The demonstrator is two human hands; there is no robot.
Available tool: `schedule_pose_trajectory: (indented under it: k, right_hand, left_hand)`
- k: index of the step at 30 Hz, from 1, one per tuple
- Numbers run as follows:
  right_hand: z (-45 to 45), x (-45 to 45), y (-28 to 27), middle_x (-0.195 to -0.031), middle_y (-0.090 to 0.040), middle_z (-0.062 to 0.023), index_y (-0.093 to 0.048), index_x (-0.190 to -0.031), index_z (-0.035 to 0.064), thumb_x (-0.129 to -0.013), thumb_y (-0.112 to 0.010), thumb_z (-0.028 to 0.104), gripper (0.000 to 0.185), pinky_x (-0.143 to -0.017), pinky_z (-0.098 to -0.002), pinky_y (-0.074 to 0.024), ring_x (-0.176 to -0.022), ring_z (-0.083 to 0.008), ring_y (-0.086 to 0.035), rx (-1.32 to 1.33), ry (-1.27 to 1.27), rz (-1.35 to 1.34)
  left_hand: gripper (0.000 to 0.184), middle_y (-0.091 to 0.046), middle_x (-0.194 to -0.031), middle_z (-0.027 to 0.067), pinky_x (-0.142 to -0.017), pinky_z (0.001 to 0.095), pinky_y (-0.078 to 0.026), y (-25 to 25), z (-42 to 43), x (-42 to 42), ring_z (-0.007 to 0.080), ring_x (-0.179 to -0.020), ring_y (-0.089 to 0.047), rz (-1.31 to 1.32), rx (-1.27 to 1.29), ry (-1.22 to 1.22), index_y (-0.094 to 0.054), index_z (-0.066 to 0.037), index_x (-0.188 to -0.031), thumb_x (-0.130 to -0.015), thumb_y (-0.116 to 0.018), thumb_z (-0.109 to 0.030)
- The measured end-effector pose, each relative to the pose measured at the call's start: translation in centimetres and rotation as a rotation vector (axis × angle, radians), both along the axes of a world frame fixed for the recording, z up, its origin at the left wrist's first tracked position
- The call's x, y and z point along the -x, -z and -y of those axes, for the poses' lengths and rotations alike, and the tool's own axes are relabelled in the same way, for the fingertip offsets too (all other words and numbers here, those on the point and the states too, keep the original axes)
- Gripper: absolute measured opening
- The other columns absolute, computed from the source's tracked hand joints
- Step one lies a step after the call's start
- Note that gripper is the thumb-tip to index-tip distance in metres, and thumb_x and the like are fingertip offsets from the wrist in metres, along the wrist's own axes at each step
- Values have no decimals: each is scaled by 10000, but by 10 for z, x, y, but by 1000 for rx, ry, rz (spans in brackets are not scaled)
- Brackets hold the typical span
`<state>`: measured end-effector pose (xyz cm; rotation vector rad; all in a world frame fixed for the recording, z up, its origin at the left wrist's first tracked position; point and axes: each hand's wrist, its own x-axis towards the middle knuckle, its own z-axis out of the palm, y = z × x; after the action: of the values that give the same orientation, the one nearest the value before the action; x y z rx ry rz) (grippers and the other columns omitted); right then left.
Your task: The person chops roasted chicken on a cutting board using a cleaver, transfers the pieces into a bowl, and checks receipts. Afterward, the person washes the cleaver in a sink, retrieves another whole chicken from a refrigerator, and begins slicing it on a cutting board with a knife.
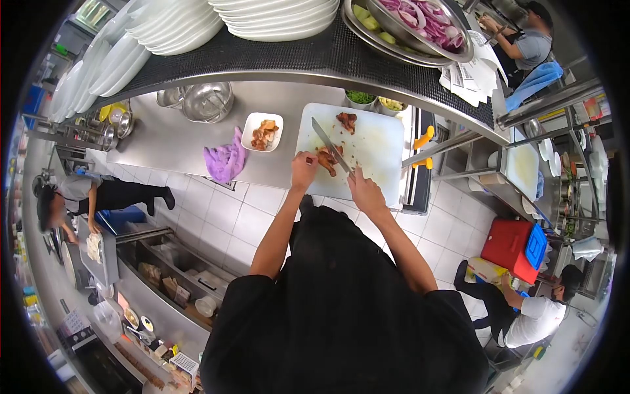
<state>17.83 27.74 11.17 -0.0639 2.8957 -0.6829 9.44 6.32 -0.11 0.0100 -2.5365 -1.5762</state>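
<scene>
My right hand (365,191) is wrapped around the handle of a kitchen knife (325,138). Its long blade points up and left, lying over a browned piece of roasted meat (327,161) on the white cutting board (380,151). Beside that meat, at the board's left edge, my left hand (303,169) is closed, with a small reddish-brown bit showing between the fingers that looks like meat. Another roasted piece (346,121) lies farther up the board. To the left, a square white bowl (247,143) holds cut pieces of meat (264,133).
A purple cloth (225,157) lies at the counter's front edge, with metal bowls (209,103) farther back. Overhead, a shelf (282,59) carries stacked white plates (279,20) and a bowl of sliced red onion (466,46). Orange-yellow handles (425,138) stand right of the board. Several people work nearby.
</scene>
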Motion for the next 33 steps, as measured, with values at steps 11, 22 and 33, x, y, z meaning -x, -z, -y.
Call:
schedule_pose_trajectory:
  k: [11,22,33]
  right_hand:
    - [9,-6,53,-701,-652,-288,-452,-1151,22,-1044,-511,344,344,-619,-564,-556,-668,-480,-669,49,62,43]
    - [-5,-6,38,-737,-648,-316,-453,-1188,21,-1041,-511,360,374,-635,-604,-527,-712,-525,-651,50,28,-31]
    - [-1,-26,21,-712,-671,-259,-449,-1106,34,-1036,-539,328,315,-593,-563,-544,-656,-473,-670,52,-37,-68]
  left_hand:
    - [80,-718,-864,132,-689,356,-559,-10,-1,-12,251,-753,-722,-72,92,-111,-711,-16,-879,-831,-772,-34]
    - [106,-693,-896,142,-710,372,-563,-2,-16,-9,266,-784,-717,-26,56,-102,-700,-6,-884,-819,-779,-32]
    - [59,-687,-861,148,-703,349,-565,2,5,-26,275,-767,-714,-81,-31,-193,-690,6,-886,-841,-726,15]
